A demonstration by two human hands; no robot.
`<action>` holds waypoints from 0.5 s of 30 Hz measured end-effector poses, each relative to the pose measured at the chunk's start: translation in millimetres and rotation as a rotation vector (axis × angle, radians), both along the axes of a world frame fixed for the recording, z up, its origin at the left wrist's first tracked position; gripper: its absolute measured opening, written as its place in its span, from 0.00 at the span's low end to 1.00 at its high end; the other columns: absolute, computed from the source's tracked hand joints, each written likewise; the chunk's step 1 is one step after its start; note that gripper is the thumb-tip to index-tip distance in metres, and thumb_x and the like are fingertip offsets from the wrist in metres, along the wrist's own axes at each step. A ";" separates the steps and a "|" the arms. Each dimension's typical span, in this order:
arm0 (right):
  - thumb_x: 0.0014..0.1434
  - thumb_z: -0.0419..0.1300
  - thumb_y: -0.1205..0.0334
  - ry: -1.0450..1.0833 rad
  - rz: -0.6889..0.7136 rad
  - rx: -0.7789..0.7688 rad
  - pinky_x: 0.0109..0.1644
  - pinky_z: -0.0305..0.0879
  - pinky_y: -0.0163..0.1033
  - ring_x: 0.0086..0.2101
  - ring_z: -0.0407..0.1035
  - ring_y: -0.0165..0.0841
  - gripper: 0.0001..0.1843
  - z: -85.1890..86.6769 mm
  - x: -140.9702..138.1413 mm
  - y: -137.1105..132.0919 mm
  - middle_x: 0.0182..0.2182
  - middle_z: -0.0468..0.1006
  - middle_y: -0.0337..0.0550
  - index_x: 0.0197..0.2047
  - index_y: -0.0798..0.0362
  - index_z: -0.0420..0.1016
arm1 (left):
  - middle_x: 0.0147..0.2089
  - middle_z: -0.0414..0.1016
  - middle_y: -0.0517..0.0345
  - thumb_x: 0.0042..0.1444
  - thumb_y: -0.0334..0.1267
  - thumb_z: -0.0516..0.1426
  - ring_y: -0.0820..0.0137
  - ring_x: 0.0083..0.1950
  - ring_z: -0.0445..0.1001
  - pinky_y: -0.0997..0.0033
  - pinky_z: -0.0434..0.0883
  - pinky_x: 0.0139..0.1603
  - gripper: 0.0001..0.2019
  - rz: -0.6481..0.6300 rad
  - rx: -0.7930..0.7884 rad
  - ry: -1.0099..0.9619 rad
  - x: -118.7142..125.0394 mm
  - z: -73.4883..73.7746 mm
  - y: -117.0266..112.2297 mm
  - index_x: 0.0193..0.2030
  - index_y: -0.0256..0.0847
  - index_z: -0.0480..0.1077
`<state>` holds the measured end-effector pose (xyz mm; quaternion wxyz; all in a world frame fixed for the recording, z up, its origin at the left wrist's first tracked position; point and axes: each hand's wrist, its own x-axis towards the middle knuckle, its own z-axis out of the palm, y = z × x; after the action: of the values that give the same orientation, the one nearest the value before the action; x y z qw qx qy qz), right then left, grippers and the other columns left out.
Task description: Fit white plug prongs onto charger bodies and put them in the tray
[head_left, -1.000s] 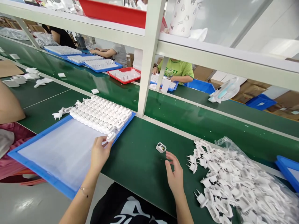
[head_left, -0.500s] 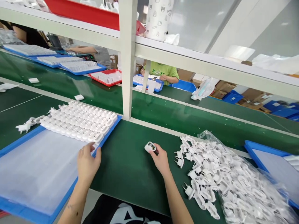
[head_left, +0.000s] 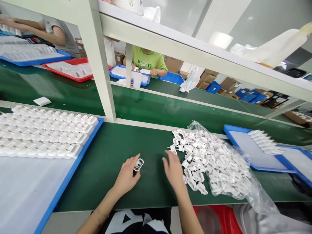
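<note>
My left hand (head_left: 126,175) grips a small white oval plastic housing (head_left: 138,164) between thumb and fingers, above the green bench. Its open end faces up and shows electronic parts inside. My right hand (head_left: 174,169) has its fingers apart and holds nothing visible. It is at the left edge of a heap of loose white plug pieces (head_left: 195,149) with metal pins. Part of the heap lies in a clear plastic bag (head_left: 253,185). On the left, rows of white plug units (head_left: 48,131) stand in a blue-rimmed tray (head_left: 57,191).
A pale metal post (head_left: 101,65) and shelf beam (head_left: 185,48) rise behind the bench. Blue trays (head_left: 258,159) lie at the right, one with a row of white pieces. A white piece (head_left: 42,101) lies behind the left tray. Across the bench, a person in green (head_left: 148,61) handles parts.
The housing has passed from my right hand to my left. My left hand has come away from the left tray, and my right hand has reached the heap. The view has turned right.
</note>
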<state>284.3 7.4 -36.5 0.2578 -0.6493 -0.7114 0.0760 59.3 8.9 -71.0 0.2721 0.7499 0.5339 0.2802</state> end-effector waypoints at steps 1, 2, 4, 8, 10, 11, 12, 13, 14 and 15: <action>0.61 0.49 0.65 -0.089 -0.075 -0.010 0.50 0.63 0.51 0.46 0.63 0.45 0.16 1.8 13.1 5.0 0.45 0.71 0.55 0.52 0.58 0.65 | 0.52 0.69 0.52 0.54 0.30 0.50 0.61 0.52 0.67 0.56 0.64 0.54 0.30 -0.027 -0.013 -0.023 -1.2 0.3 1.1 0.65 0.46 0.50; 0.61 0.50 0.67 -0.176 -0.120 -0.030 0.49 0.63 0.51 0.45 0.63 0.46 0.14 2.7 23.4 9.2 0.43 0.72 0.55 0.49 0.60 0.67 | 0.52 0.69 0.52 0.53 0.29 0.50 0.62 0.52 0.67 0.56 0.64 0.54 0.31 -0.037 -0.021 -0.047 -2.1 0.2 1.5 0.65 0.46 0.48; 0.57 0.51 0.72 -0.325 -0.126 -0.078 0.48 0.62 0.50 0.44 0.62 0.47 0.14 1.7 34.9 14.2 0.43 0.72 0.56 0.46 0.61 0.69 | 0.53 0.69 0.53 0.54 0.30 0.50 0.62 0.53 0.67 0.57 0.64 0.55 0.31 -0.030 -0.020 -0.092 -3.1 -1.2 0.4 0.65 0.46 0.48; 0.52 0.47 0.81 -0.521 -0.153 -0.161 0.47 0.60 0.46 0.45 0.61 0.46 0.21 -2.9 37.9 11.0 0.48 0.70 0.55 0.47 0.60 0.70 | 0.51 0.69 0.52 0.57 0.32 0.50 0.63 0.52 0.67 0.59 0.66 0.52 0.27 -0.018 -0.025 -0.132 -3.7 -3.6 -2.1 0.64 0.46 0.50; 0.53 0.45 0.81 -0.572 -0.165 -0.221 0.46 0.60 0.45 0.44 0.62 0.45 0.23 -1.5 39.8 6.8 0.47 0.71 0.55 0.48 0.61 0.70 | 0.50 0.70 0.53 0.58 0.33 0.49 0.63 0.50 0.68 0.59 0.66 0.52 0.25 -0.028 -0.030 -0.119 -4.3 -3.5 -2.2 0.63 0.46 0.52; 0.54 0.46 0.80 -0.588 -0.163 -0.240 0.46 0.60 0.44 0.44 0.62 0.45 0.22 0.5 41.8 4.9 0.47 0.71 0.55 0.50 0.61 0.69 | 0.50 0.70 0.53 0.58 0.34 0.49 0.63 0.50 0.68 0.58 0.66 0.52 0.25 -0.035 -0.027 -0.113 -4.6 -3.4 -1.9 0.63 0.46 0.52; 0.55 0.47 0.78 -0.605 -0.162 -0.249 0.47 0.59 0.44 0.45 0.62 0.45 0.22 3.2 44.5 3.3 0.48 0.70 0.55 0.51 0.61 0.69 | 0.50 0.70 0.53 0.58 0.34 0.49 0.63 0.50 0.68 0.58 0.66 0.52 0.25 -0.040 -0.023 -0.109 -5.0 -3.2 -1.6 0.62 0.46 0.53; 0.56 0.47 0.76 -0.624 -0.168 -0.254 0.47 0.59 0.44 0.46 0.61 0.45 0.21 6.3 47.4 2.0 0.50 0.69 0.55 0.52 0.61 0.68 | 0.50 0.70 0.53 0.58 0.34 0.49 0.63 0.50 0.68 0.58 0.66 0.52 0.25 -0.043 -0.018 -0.109 -5.4 -3.3 -1.2 0.62 0.46 0.53; 0.57 0.48 0.75 -0.645 -0.183 -0.265 0.46 0.59 0.44 0.47 0.61 0.46 0.20 9.4 50.4 1.1 0.50 0.69 0.54 0.52 0.60 0.67 | 0.50 0.70 0.53 0.58 0.34 0.50 0.63 0.49 0.68 0.58 0.66 0.52 0.25 -0.049 -0.016 -0.109 -5.8 -3.5 -0.8 0.62 0.46 0.53; 0.57 0.49 0.74 -0.667 -0.198 -0.291 0.45 0.59 0.44 0.48 0.61 0.46 0.20 12.3 53.2 0.4 0.49 0.69 0.54 0.52 0.59 0.67 | 0.50 0.70 0.53 0.58 0.34 0.50 0.63 0.50 0.68 0.57 0.66 0.52 0.25 -0.054 -0.017 -0.110 -6.1 -3.9 -0.4 0.62 0.46 0.53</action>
<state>337.5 7.8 -24.2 -0.0768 -0.7340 -0.6717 -0.0647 53.1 8.5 -74.9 0.3147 0.7454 0.5000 0.3089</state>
